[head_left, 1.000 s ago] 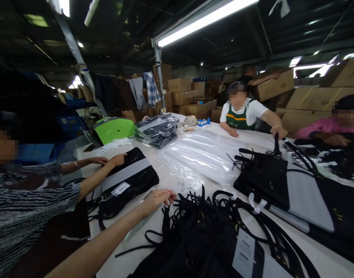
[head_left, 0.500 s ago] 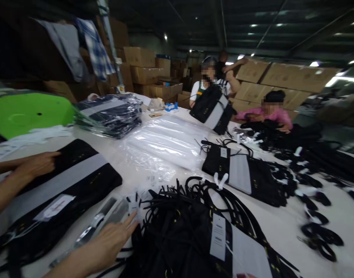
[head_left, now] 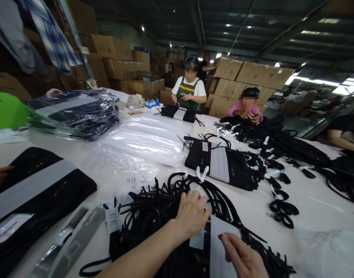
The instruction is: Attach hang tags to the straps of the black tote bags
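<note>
A stack of black bags (head_left: 156, 239) with a light grey stripe, long dark straps and brass-coloured fittings lies right before me. Over its upper part, beside the straps, is my left hand (head_left: 191, 213), fingers curled down; what they grip is hidden. A white paper tag (head_left: 196, 242) lies on the top bag, just under that hand. Above the grey stripe (head_left: 216, 253), my right hand (head_left: 244, 255) holds thumb and fingertips together; anything between them is too small to make out. Another white tag (head_left: 112, 220) shows at the stack's left side.
A grey tape dispenser (head_left: 69, 239) stands left of the stack. Further left, another person's hand (head_left: 0, 177) touches a striped black bag (head_left: 43, 189). Clear plastic sleeves (head_left: 145, 141), bagged goods (head_left: 75, 112) and another black bag (head_left: 201, 158) lie beyond. Two co-workers are across the table.
My left hand has moved right from the tags at the stack's left edge onto the top bag. More of my right hand shows. The co-worker opposite has lowered a bag onto the table.
</note>
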The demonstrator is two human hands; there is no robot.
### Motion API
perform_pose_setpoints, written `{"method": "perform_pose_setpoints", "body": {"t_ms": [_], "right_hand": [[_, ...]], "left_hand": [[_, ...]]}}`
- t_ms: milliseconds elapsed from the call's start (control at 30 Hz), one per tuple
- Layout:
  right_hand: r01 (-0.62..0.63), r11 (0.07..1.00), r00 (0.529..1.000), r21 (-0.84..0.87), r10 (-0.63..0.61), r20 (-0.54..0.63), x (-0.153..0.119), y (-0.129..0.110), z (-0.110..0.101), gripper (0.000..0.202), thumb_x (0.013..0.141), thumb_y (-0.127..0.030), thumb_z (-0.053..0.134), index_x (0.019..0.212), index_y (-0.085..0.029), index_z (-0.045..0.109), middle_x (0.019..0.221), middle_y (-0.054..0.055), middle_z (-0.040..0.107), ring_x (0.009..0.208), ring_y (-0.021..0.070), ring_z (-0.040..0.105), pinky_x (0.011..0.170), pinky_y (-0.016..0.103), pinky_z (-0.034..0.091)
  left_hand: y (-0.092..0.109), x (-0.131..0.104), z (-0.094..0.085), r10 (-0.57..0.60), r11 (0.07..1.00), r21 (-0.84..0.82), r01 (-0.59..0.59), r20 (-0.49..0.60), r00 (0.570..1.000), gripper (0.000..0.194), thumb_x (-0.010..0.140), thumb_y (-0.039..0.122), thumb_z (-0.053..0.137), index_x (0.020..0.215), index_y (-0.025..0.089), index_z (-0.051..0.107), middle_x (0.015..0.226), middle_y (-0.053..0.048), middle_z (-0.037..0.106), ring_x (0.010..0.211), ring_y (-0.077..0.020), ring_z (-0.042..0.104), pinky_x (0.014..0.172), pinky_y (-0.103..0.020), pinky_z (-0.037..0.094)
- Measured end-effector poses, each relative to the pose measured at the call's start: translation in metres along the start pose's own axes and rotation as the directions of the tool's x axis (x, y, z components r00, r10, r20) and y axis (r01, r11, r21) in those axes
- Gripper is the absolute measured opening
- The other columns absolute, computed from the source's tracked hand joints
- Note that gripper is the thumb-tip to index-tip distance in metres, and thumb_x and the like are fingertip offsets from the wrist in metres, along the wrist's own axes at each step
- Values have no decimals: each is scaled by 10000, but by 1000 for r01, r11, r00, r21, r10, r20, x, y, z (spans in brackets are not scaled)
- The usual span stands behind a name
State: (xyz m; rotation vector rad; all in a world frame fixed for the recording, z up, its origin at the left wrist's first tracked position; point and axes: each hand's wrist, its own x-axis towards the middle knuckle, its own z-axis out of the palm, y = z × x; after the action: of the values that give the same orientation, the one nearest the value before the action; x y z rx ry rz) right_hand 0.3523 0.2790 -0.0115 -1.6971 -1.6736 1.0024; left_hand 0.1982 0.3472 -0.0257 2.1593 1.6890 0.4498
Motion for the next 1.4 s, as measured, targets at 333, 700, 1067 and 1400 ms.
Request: {"method": "perform_pose_setpoints", "body": {"t_ms": [333, 700, 1067, 1400], "right_hand": [[-40, 991, 999, 129, 38, 23, 1, 24, 3, 369, 779, -517, 429, 622, -202, 539, 507, -40, 435, 517, 111, 452, 527, 193, 348], [-38, 991, 998, 128, 32, 51, 27, 15, 13, 400, 782, -535, 373, 658, -196, 545, 502, -43, 420, 506, 124, 438, 500, 215, 333], [37, 971, 973, 235, -89, 214, 36, 12, 55, 361, 831, -456, 360, 811, -211, 624, 727, 13, 648, 681, 159, 580, 622, 225, 408], [-13, 980, 987, 200, -20, 159, 33, 15, 61, 395, 802, -490, 388, 868, -206, 654, 638, 4, 616, 631, 168, 561, 576, 231, 392]], "left_hand": [[22, -43, 21, -25, 989, 148, -2, 178, 984, 404, 667, 58, 396, 1054, 95, 505, 1274, -188, 382, 1187, -317, 297, 944, -484, 288], [16, -45, -14, -247, 945, -169, 281, 198, 949, 219, 574, 79, 529, 777, 152, 567, 875, -39, 568, 830, -168, 522, 746, -270, 445], [-17, -92, 51, 513, 840, 388, -380, -336, 790, 367, 745, 64, 381, 1086, 46, 516, 1056, -165, 580, 1108, -268, 441, 858, -376, 423], [-21, -1, -6, -505, 835, -172, 523, 140, 852, 166, 737, 215, 473, 648, 140, 590, 668, -50, 585, 693, -175, 562, 656, -280, 414]]}}
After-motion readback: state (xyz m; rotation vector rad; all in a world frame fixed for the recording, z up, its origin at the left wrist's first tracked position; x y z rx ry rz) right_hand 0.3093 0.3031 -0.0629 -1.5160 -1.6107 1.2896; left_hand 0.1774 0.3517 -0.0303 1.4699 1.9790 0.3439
